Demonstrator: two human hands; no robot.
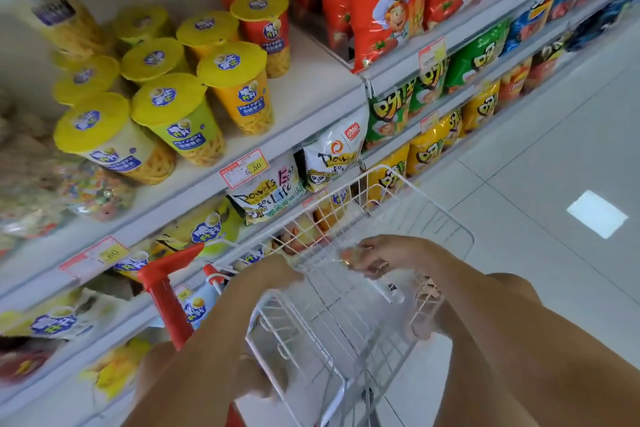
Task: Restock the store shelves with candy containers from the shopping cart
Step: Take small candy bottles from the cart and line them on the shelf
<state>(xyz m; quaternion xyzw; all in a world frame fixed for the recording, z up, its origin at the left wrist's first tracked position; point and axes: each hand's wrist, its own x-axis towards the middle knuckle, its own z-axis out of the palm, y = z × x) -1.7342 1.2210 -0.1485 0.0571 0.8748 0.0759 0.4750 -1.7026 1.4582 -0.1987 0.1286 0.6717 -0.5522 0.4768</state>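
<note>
Down in the cart (433, 215), near its left rim, a small clear container (346, 256) with orange inside; blurred, details unreadable. Right hand (388, 255) is on it, fingers (375, 267) curled round it, palm down, inside the white wire basket. Left hand (280, 276) reaches to the cart's left rim, just beside the container; motion blur, so I cannot tell how its fingers lie or whether they touch anything. Both forearms come in from the bottom edge.

Red handle (166, 284) stands at the cart's near left corner.

Cart is parked close against the shelf (311, 87) on the left. On that shelf, far left, a clear tub (97, 194) of coloured sweets, blurred. Beside it, a cluster of yellow-lidded cups (239, 87), upright, several rows deep, touching one another. One tier lower, white bags (266, 194) hang out over the edge by the cart's front. Price tag (244, 168) reads 5.50. Further along, tall red bags (381, 0) above, green and yellow ones below.

Floor (554, 149): pale tile, with one bright patch of reflected light.
</note>
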